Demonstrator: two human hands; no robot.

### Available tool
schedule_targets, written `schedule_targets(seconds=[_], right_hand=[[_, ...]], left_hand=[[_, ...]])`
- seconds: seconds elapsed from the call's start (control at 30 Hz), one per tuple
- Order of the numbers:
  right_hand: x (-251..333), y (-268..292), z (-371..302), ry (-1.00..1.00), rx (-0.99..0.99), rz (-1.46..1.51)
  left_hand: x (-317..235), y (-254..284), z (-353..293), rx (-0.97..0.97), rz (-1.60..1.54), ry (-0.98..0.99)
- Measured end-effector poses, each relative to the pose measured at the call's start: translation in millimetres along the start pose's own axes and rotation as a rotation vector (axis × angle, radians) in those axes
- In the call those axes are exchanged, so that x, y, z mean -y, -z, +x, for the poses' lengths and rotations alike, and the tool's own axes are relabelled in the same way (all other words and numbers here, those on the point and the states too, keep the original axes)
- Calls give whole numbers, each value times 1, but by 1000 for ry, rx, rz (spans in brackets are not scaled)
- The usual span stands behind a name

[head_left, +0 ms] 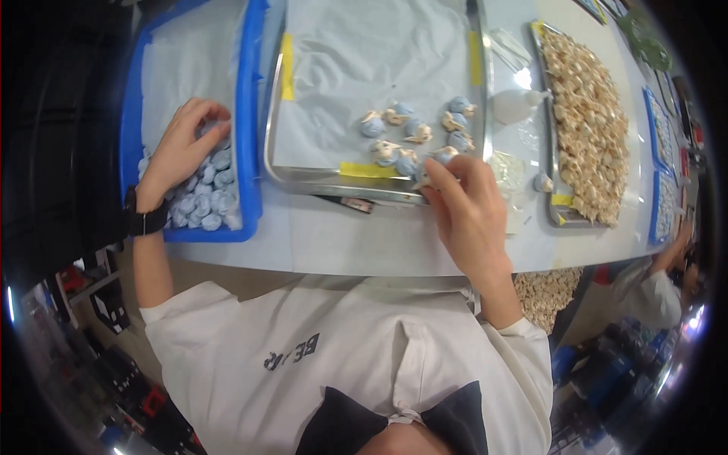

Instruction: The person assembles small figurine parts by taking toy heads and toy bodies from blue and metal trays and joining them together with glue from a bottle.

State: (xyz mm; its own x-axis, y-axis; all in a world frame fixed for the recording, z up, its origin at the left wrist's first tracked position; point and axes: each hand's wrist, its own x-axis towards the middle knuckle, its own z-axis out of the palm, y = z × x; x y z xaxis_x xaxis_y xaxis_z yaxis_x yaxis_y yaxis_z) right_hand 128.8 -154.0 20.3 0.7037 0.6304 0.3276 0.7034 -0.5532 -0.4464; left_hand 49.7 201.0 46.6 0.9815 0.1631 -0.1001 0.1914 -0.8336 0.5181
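Note:
My left hand [184, 145] is over the blue bin [250, 152], fingers curved and thumb apart from them. Beneath it lie many pale blue rounded lumps [201, 203]; whether it touches one is hard to make out. At the front edge of the metal tray [341, 184], my right hand [470, 208] pinches a small white-and-blue piece [422, 180], largely covered by the fingers. Several similar pieces [385, 154], blue lumps joined with cream-white bits, sit on the tray's pale liner sheet [326, 114], loosely grouped near its front right.
On the right, a long tray [580, 114] is heaped with cream-tan pieces. Between the trays lie a white squeeze bottle [518, 105], clear plastic film [508, 171] and a lone blue-and-white piece [543, 182]. Another person's arm [671, 250] shows far right, near blue trays [661, 201].

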Motion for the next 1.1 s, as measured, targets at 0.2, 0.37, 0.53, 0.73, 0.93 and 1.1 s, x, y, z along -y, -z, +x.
schedule_targets(seconds=[0.2,0.37,0.53,0.73,0.93,1.1], right_hand=[[1,4,5,-150,78,-22],[3,27,-14,-36,91,178],[3,43,-34,15,178,377],[4,62,-30,121,123,455],[-82,118,-45,-529,-703,69],[-146,97,-67,-628,-218,-102]], left_hand=[[-12,-4,-15,54,-1,93],[-10,-8,-25,64,13,104],[-15,-12,-17,95,-145,21],[2,-12,-22,243,-300,92],[10,-21,-24,156,-239,52],[-13,-21,-15,201,-258,107]])
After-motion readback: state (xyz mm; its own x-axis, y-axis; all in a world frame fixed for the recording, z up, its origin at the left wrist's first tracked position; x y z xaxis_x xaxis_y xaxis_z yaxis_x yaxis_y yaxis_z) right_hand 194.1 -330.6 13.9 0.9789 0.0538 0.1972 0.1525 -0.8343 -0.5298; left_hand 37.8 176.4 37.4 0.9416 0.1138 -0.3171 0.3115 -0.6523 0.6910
